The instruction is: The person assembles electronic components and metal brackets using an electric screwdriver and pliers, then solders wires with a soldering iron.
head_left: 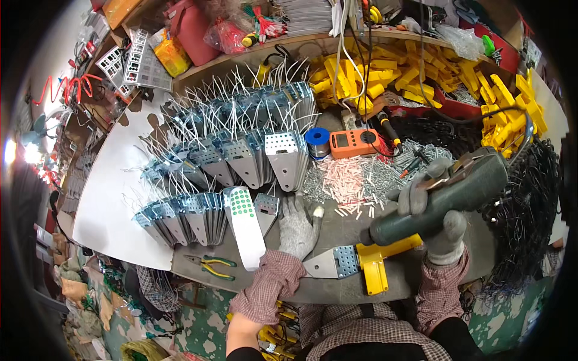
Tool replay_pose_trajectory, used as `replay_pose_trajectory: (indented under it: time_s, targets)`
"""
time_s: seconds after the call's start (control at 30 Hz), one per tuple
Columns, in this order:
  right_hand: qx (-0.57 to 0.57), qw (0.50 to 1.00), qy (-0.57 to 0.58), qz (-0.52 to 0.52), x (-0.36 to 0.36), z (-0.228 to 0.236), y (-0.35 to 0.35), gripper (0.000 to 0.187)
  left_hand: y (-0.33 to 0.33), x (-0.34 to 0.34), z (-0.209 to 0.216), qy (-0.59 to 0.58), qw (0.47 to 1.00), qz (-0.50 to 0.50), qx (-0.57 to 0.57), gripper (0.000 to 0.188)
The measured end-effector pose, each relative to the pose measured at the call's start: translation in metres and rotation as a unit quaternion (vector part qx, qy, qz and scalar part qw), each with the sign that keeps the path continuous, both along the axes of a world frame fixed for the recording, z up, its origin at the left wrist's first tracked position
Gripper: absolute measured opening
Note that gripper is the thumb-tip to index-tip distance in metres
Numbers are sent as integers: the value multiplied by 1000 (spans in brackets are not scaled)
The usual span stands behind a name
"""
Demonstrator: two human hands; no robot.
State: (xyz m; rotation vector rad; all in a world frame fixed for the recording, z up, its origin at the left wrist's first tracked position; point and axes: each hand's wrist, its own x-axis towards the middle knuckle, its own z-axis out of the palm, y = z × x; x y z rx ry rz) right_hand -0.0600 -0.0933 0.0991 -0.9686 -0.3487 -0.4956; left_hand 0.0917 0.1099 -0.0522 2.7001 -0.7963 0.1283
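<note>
My left hand (296,231), in a grey glove, reaches over the dark worktop just below a stack of perforated metal plates (286,156). Its fingers point away from me, thumb apart, with nothing visible in them. My right hand (442,219), gloved too, is wrapped round a dark green cylindrical power tool (442,198), which lies sideways above the bench. Below the tool's left end, a yellow plastic handle (376,265) meets a tapered metal plate with a perforated blue-grey part (345,262). Left of my left hand lies a white plate with green dots (244,222).
Loose screws (385,180) and pale pink small pieces (346,180) are heaped mid-bench. Behind them sit an orange multimeter (354,143) and a blue spool (317,142). Yellow handles (385,72) pile up at the back. Yellow-green pliers (212,265) lie front left; black cables (530,216) hang right.
</note>
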Motion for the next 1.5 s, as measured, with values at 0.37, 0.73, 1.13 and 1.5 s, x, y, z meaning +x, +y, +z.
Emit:
replay_pose_trajectory:
  time_s: [0.37,0.73,1.13,1.5]
  targets:
    - [249,966,-60,-32,-27,-92,-54,55,-2,-3,7,27,991,-111,-67,65]
    - [287,954,-73,-52,-27,-95,-54,45,-33,22,3,20,990,-135,-35,70]
    - [291,946,-42,-138,-30,-101,-61,46,1,-7,39,-31,984,-156,-79,37]
    - [324,922,2,-213,-33,-105,-66,33,-25,1,49,-153,881,-305,326,28]
